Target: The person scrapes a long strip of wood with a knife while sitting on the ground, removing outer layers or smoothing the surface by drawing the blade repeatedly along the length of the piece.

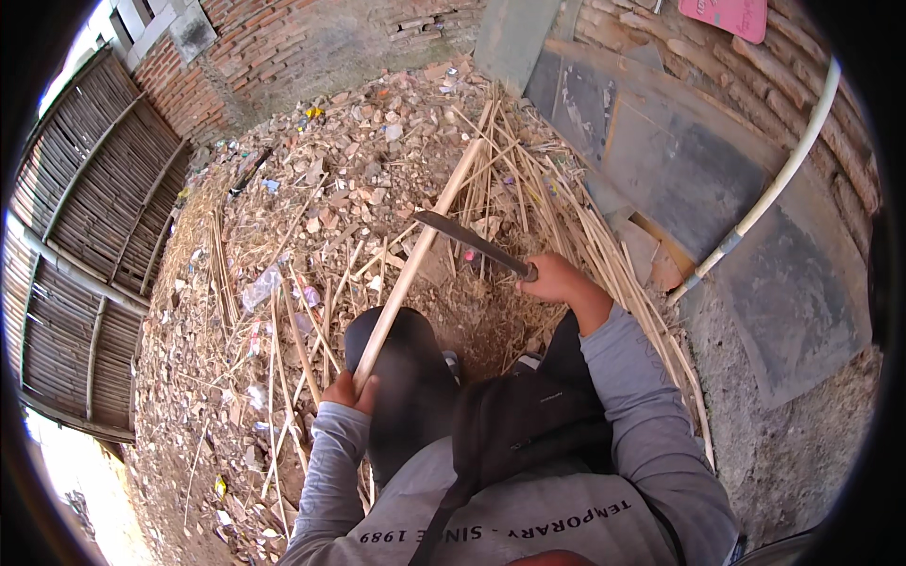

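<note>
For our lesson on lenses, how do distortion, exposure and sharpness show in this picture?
In the head view, the screen bows near the dark round border; in the head view, the lower left washes out to white; in the head view, the machete and strip look fairly sharp.

- A bamboo-slat panel [104, 198] lines the rubble-strewn ground's [326, 203] left edge.
- A brick wall [283, 42] rises at its far edge.
- Dark boards [679, 179] lean along its right edge.
- A pale pole [776, 189] slants across the boards.
</note>
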